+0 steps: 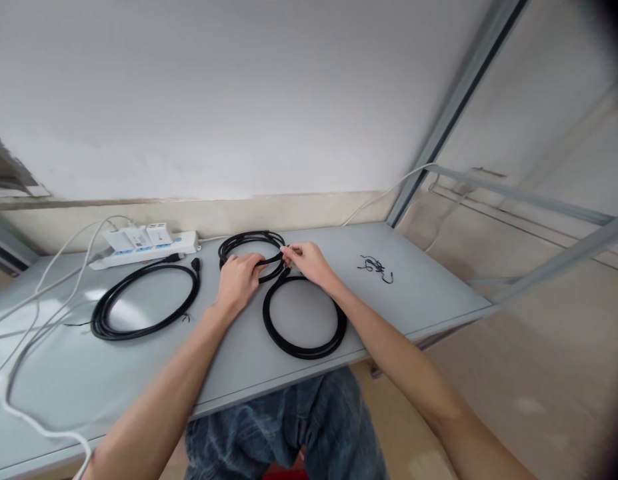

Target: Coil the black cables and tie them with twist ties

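A coil of black cable lies at the back middle of the table. My left hand is closed on the near side of this coil, thumb and fingers pinching it. At the coil's right edge, my right hand pinches the cable with thumb and forefinger; whether a thin tie is also between them is too small to tell. Just in front, below my right hand, rests a second black cable coil. To the left is a third black coil, its connector ends pointing toward the back.
A small pile of black ties lies on the grey table to the right. A white power strip with plugged-in adapters stands at the back left. White cords run across the left side. A metal post rises at the right.
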`<state>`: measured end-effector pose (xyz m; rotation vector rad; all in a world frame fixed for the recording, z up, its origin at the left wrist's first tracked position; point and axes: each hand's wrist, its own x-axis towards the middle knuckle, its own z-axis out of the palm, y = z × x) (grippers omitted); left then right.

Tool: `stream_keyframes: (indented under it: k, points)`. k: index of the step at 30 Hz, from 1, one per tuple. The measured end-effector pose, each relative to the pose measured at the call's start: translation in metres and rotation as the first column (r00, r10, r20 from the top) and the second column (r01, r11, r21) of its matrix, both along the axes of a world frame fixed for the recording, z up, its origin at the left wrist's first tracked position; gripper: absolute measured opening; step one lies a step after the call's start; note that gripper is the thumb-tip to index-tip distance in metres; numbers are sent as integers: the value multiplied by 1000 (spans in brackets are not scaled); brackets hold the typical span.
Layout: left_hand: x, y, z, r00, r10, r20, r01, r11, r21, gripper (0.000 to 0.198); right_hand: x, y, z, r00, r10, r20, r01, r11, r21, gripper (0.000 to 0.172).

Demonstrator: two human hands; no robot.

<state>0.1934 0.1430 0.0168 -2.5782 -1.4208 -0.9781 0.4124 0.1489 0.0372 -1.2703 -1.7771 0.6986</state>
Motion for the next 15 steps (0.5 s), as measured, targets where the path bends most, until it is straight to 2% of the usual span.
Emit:
stream_keyframes:
  k: [3, 7, 10, 12, 15]
  points:
    - [0, -1, 1, 1000, 5, 18, -5, 1000, 18, 25, 2, 3, 0, 999, 12, -35, -14, 999, -53, 43]
    - [1, -2, 2, 1000, -3, 20, 2, 1000, 31, 26, 3, 1, 2, 956, 69, -285, -130, 971, -200, 35]
    - [2, -2, 0, 1000, -14, 20, 14, 999, 36, 27, 2, -1, 0, 915, 28, -403, -150, 950, -275, 32]
    - [2, -2, -1, 1000, -14, 18, 13, 999, 38, 27, 1, -1, -3, 901, -15, -433, -123, 950, -288, 32]
    - [1, -2, -2, 1000, -2, 10, 1, 999, 43, 27, -2, 0, -5, 896, -22, -443, -83, 973, -215, 30]
